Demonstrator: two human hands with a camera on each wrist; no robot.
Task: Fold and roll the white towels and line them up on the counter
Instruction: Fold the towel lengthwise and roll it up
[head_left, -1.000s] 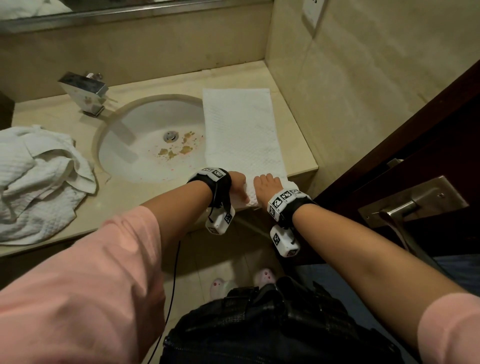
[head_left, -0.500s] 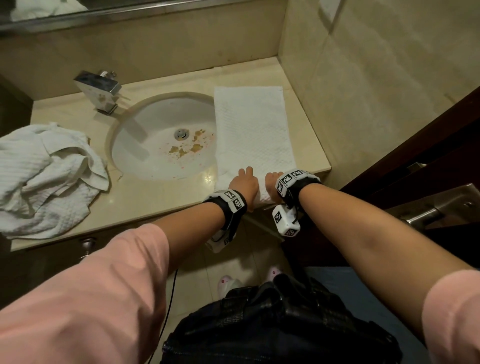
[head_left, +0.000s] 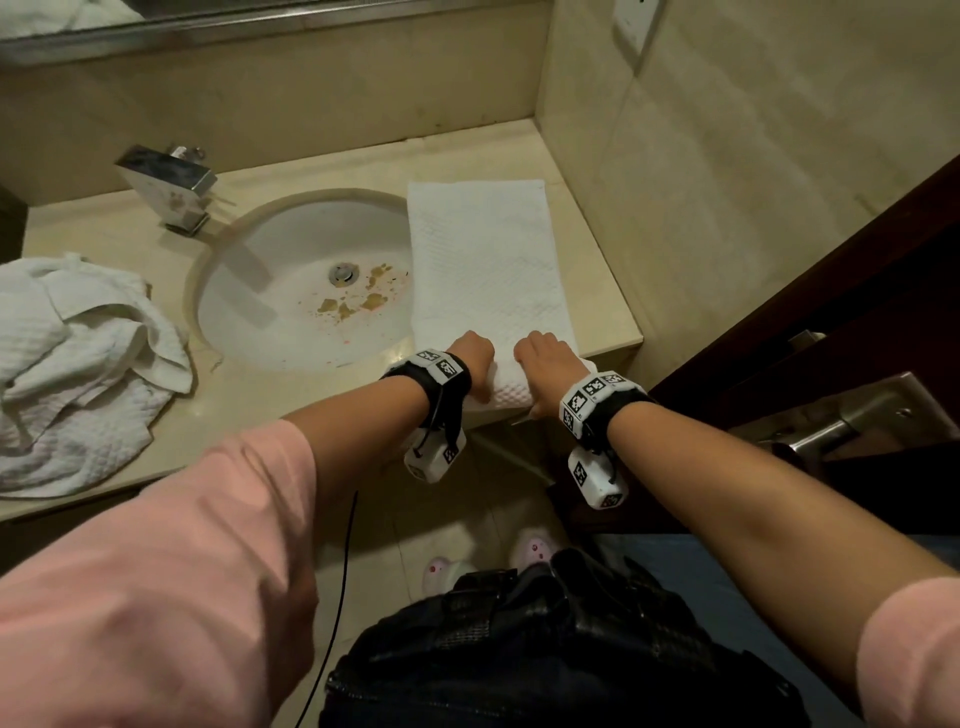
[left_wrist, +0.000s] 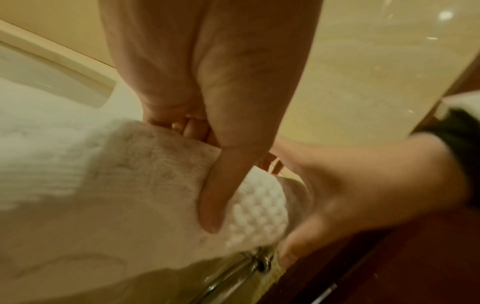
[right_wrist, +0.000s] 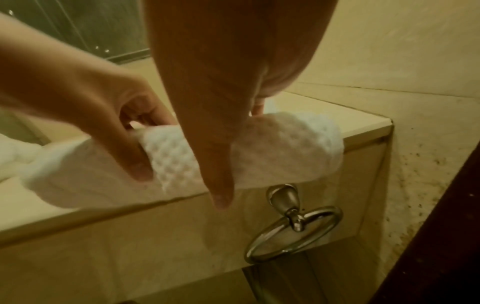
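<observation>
A long white waffle-weave towel (head_left: 488, 260), folded into a strip, is laid on the beige stone counter (head_left: 124, 228) just right of the round white sink basin (head_left: 291, 296), with its near end rolled up at the counter's front edge. That roll is gripped by the left hand (head_left: 470, 358) and the right hand (head_left: 545, 364), side by side; from the head view only knuckles are seen. The grip itself is shown by the wrist views: in the left wrist view the left hand's thumb (left_wrist: 221, 197) is pressed on the near side of the roll with the fingers curled over its top, and in the right wrist view the right hand's thumb (right_wrist: 218, 174) is laid down across the roll's front. A chrome towel ring (right_wrist: 293, 228) under the counter edge is seen clearly only from the right wrist. Counted: two hands, one strip being rolled, one crumpled heap of white towelling (head_left: 78, 364) at the counter's left end, one square chrome faucet (head_left: 171, 187).
</observation>
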